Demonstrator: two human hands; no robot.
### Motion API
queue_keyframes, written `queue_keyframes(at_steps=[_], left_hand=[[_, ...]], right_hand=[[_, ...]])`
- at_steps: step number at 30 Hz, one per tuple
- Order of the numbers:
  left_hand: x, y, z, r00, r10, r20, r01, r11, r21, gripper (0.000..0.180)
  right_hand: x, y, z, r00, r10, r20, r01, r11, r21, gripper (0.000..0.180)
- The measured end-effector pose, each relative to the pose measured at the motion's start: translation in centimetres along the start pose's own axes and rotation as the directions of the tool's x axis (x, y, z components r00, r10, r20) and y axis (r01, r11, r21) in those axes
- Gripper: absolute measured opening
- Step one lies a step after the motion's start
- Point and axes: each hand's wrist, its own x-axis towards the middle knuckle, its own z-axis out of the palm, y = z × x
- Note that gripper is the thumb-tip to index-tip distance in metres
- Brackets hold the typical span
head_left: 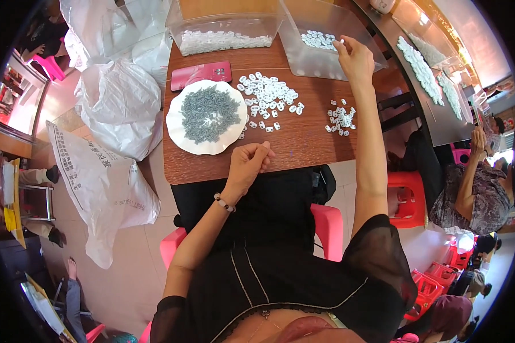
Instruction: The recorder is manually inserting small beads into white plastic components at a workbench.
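My right hand [356, 62] reaches over a clear plastic bin [315, 67] at the far right of the table, its fingertips pinched on a small white plastic piece. Inside that bin lie several white pieces [319, 40]. Near the table's front edge, my left hand [249, 164] has its fingers curled together; whatever they hold is hidden. Left of it stands a white scalloped plate [176, 130] heaped with small grey screws or plugs [209, 114]. Beyond the hand spreads a pile of white two-holed plastic pieces [266, 93], with a smaller pile [341, 119] to the right.
A second clear bin [226, 28] holding white pieces stands at the back, with a red phone [201, 75] before it. White sacks [120, 108] crowd the left side. On the right are a dark table [435, 111], a red stool [406, 197] and a seated person [475, 194].
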Motion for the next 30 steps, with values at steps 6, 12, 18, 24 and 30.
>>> queue_keyframes(at_steps=[6,12,18,24,30], left_hand=[[-0.3,0.1,-0.3,1.000,-0.010,-0.007,0.010,1.000,-0.007,0.034],[-0.2,-0.1,-0.4,1.000,0.012,-0.006,-0.012,1.000,0.020,0.033],[-0.2,-0.4,-0.3,0.999,0.032,0.006,-0.032,0.998,0.045,0.033],[-0.3,-0.2,-0.4,1.000,0.011,0.000,-0.011,0.999,0.031,0.033],[-0.3,-0.4,-0.3,1.000,0.020,-0.005,-0.020,0.999,0.044,0.033]], right_hand=[[1.4,1.3,2.0,0.997,0.036,0.073,-0.018,0.973,-0.231,0.040],[-1.3,1.6,1.8,0.969,-0.230,-0.093,0.218,0.968,-0.126,0.033],[-10.2,-2.1,0.3,0.978,-0.204,0.043,0.185,0.943,0.277,0.012],[-17.3,-4.3,1.2,0.868,-0.353,0.349,0.216,0.902,0.375,0.015],[-18.6,-5.4,2.4,0.835,-0.388,0.390,0.253,0.900,0.355,0.019]])
